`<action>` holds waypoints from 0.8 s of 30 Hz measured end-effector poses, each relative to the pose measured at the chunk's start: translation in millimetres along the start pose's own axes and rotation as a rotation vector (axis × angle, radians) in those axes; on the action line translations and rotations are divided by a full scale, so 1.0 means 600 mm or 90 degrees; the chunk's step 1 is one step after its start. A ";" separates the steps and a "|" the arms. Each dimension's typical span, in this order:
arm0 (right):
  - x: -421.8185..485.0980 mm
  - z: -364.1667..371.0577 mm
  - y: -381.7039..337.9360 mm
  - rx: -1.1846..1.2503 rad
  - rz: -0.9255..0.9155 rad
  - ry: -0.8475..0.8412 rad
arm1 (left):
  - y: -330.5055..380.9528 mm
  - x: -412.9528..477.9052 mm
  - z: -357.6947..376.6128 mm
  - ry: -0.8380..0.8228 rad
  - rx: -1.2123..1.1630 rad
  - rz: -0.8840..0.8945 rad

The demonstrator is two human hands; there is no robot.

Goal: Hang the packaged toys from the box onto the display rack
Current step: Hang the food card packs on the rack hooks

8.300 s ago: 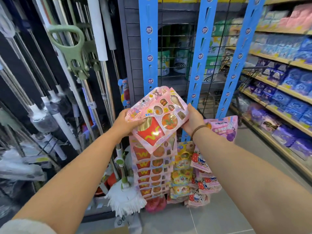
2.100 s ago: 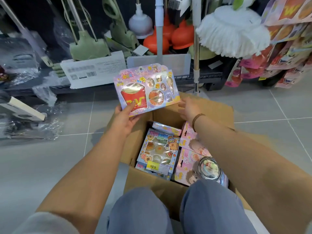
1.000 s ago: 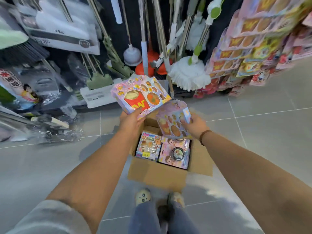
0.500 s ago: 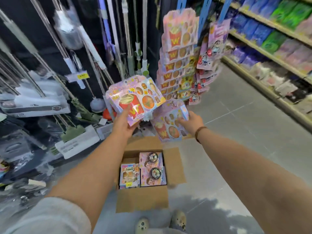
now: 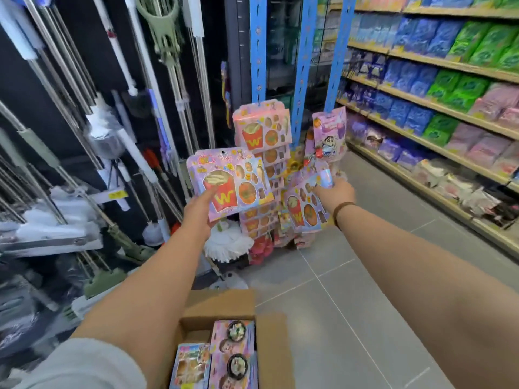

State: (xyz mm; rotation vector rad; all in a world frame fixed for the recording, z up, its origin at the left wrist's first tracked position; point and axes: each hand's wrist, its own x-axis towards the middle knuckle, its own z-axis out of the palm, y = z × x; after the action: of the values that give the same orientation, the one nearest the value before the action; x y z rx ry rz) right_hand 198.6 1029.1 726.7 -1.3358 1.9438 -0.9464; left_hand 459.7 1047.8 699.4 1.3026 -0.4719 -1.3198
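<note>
My left hand (image 5: 198, 216) grips the lower left corner of a pink fast-food toy pack (image 5: 231, 183), held upright. A second, similar toy pack (image 5: 304, 204) hangs tilted from my right hand (image 5: 334, 193), which grips its top edge. Both packs are raised in front of the display rack's blue hanging strips (image 5: 302, 66), where a column of the same fast-food packs (image 5: 262, 130) and cartoon packs (image 5: 328, 133) hangs. The cardboard box (image 5: 224, 306) stands open on the floor below my arms, with several toy packs (image 5: 233, 352) inside.
Mops, brooms and plungers (image 5: 157, 113) crowd the dark wall at left, with a white mop head (image 5: 227, 245) near the rack's foot. Store shelves (image 5: 438, 102) of blue, green and pink packages line the right side. Grey tiled floor (image 5: 365, 276) runs between.
I have straightened up from the box with one pack in each hand. Both packs have risen toward the rack, and the box now lies at the bottom of the view.
</note>
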 end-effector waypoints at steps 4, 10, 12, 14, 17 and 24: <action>0.074 -0.052 -0.012 -0.012 -0.029 -0.020 | -0.011 0.030 0.055 0.020 0.037 0.040; 0.161 -0.091 -0.055 -0.052 -0.120 -0.039 | 0.002 0.023 0.128 0.057 0.066 0.072; 0.183 -0.095 -0.068 -0.043 -0.138 -0.022 | 0.008 0.009 0.149 0.047 0.081 0.077; 0.202 -0.096 -0.081 -0.031 -0.164 -0.018 | 0.010 0.022 0.155 0.034 0.099 0.074; 0.235 -0.085 -0.101 0.030 -0.191 -0.040 | 0.022 0.046 0.157 0.021 0.110 0.082; 0.322 -0.038 -0.171 0.159 -0.240 -0.060 | 0.081 0.132 0.170 -0.043 0.107 0.087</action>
State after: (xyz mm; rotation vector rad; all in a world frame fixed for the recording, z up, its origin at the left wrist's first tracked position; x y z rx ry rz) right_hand 172.2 826.9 809.1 -1.5926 1.4732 -1.2324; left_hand 415.3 924.1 741.1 1.3410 -0.7193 -1.2332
